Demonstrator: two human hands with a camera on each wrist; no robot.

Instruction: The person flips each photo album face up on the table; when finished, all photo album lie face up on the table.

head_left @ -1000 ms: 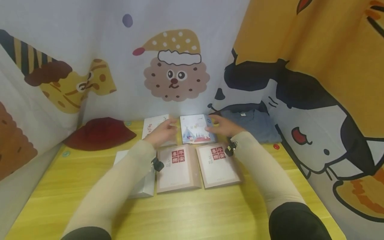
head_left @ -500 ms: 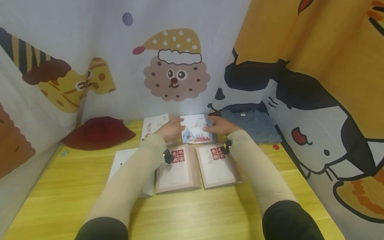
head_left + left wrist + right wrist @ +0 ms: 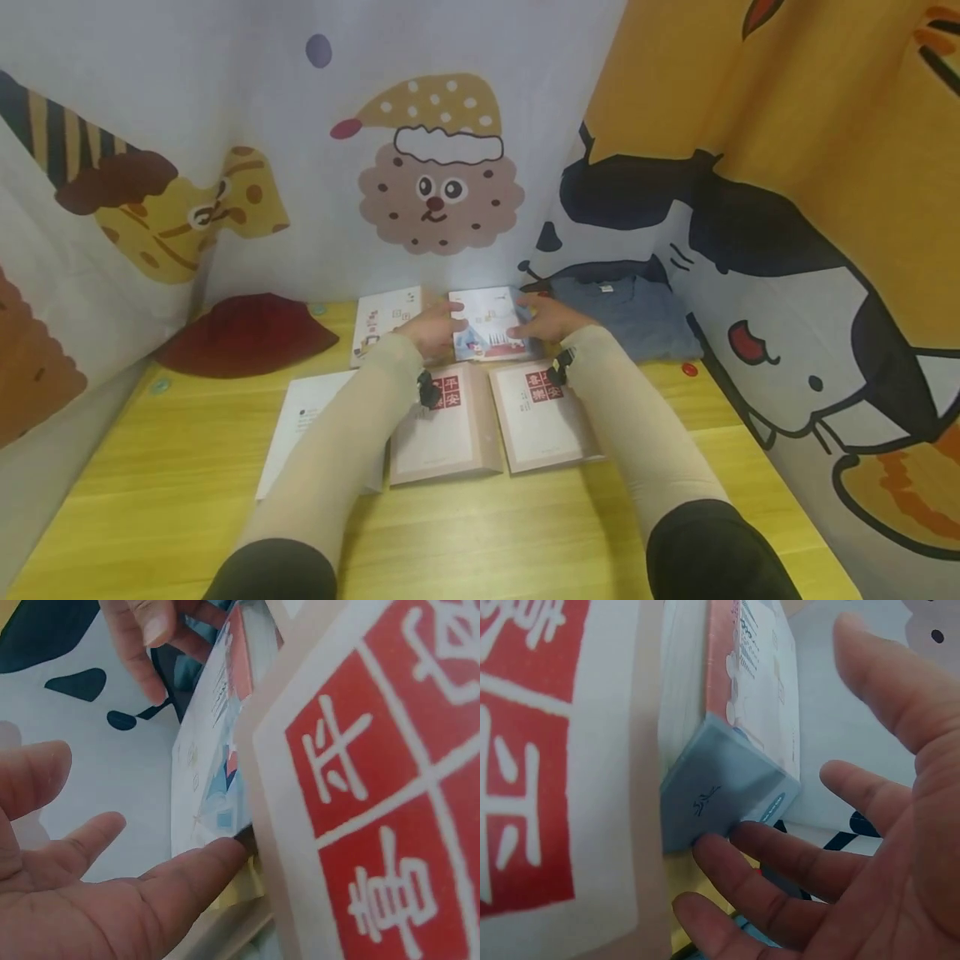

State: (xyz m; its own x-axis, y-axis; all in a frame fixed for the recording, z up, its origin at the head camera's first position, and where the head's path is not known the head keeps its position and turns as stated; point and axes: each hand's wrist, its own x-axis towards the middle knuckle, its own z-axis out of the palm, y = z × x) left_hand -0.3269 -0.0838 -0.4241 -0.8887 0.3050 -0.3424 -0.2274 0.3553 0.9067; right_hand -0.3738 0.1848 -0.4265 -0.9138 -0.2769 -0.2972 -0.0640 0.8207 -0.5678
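A thick book (image 3: pixel 491 302) with a white cover and a blue tent picture lies in the back row on the table, between both hands. My left hand (image 3: pixel 433 328) is at its left edge; in the left wrist view its fingers are extended, one fingertip (image 3: pixel 225 851) right at the book's corner. On the other side is my right hand (image 3: pixel 555 319). The right wrist view shows its fingertips (image 3: pixel 709 847) at the pale blue spine (image 3: pixel 724 784), the thumb spread apart. Left of this book lies another white book (image 3: pixel 386 310), partly behind the left hand.
Two pinkish-white books with red character squares, one left (image 3: pixel 435 437) and one right (image 3: pixel 547 425), lie in front. A white book (image 3: pixel 300 417) is partly under the left forearm. A dark red hat (image 3: pixel 251 333) sits back left, a folded blue-grey shirt (image 3: pixel 630 317) back right. Printed curtains (image 3: pixel 300 167) stand behind.
My left hand has moved right, from above the neighbouring book to the tent book's left edge. The right hand has shifted slightly left along the spine side. The book stays about where it was.
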